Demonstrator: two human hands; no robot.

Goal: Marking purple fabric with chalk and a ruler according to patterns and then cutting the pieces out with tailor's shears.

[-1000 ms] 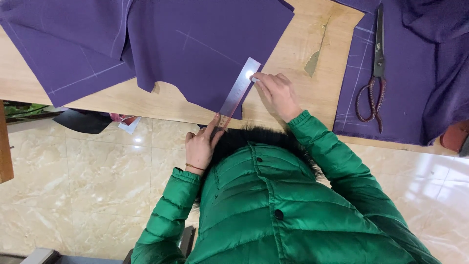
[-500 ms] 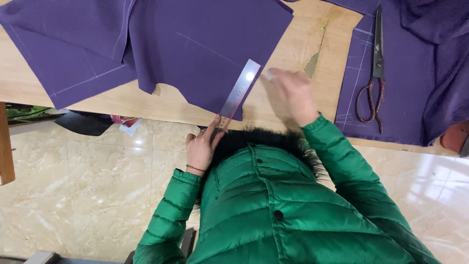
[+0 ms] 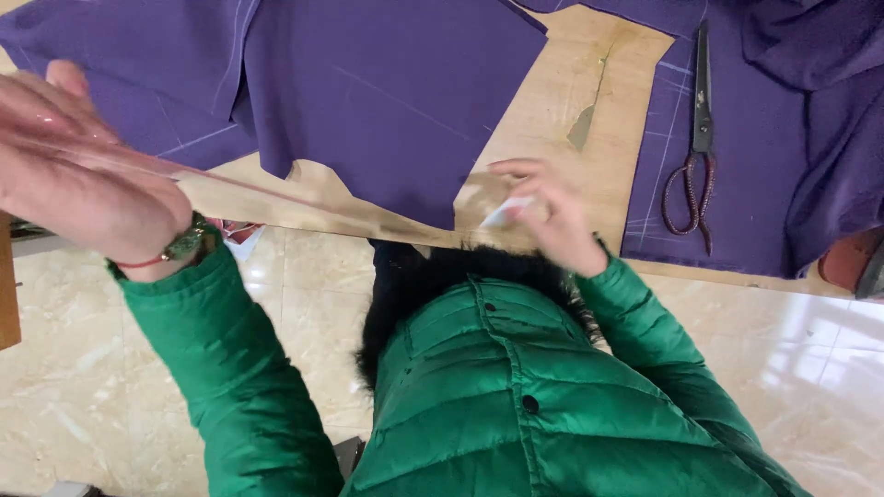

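My left hand (image 3: 74, 161) is raised close to the camera at the left, gripping one end of a clear ruler (image 3: 276, 195). The ruler shows as a blurred streak reaching toward the table's near edge. My right hand (image 3: 557, 221) hovers over the wooden table (image 3: 571, 83) near its front edge, pinching a small white piece of chalk (image 3: 505, 213). A purple fabric piece (image 3: 387, 101) with faint chalk lines lies flat just beyond both hands. Both arms are in green padded jacket sleeves.
Red-handled scissors (image 3: 697, 156) lie on another marked purple fabric piece (image 3: 783, 147) at the right. More purple fabric (image 3: 138, 55) lies at the left. A thin olive scrap (image 3: 582, 129) sits on the bare wood. Pale marble floor (image 3: 92, 396) lies below the table edge.
My left hand has lifted the ruler off the fabric and swung up and left, near the camera. My right hand has left the ruler's far end and drawn back toward the table edge.
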